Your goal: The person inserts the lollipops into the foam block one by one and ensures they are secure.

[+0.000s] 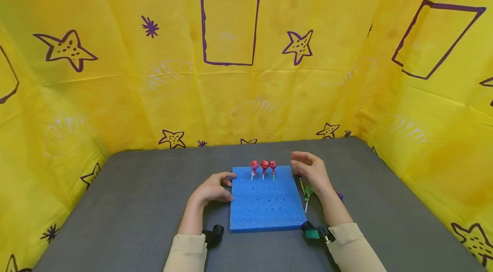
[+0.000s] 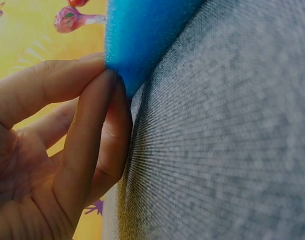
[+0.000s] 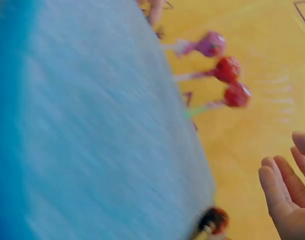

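Observation:
A blue foam block with rows of small holes lies on the table. Three wrapped lollipops stand upright along its far side: a pink one, a red one and another red one on a green stick. My left hand rests against the block's left edge, fingertips and thumb touching the foam. Over the far right corner hovers my right hand, fingers loosely bent and apart, nothing between them. Below it lies a dark red lollipop, partly hidden.
Right of the block lie a green lollipop and a purple-blue one, the latter mostly behind my right forearm. The grey table meets yellow patterned cloth walls at the back and sides.

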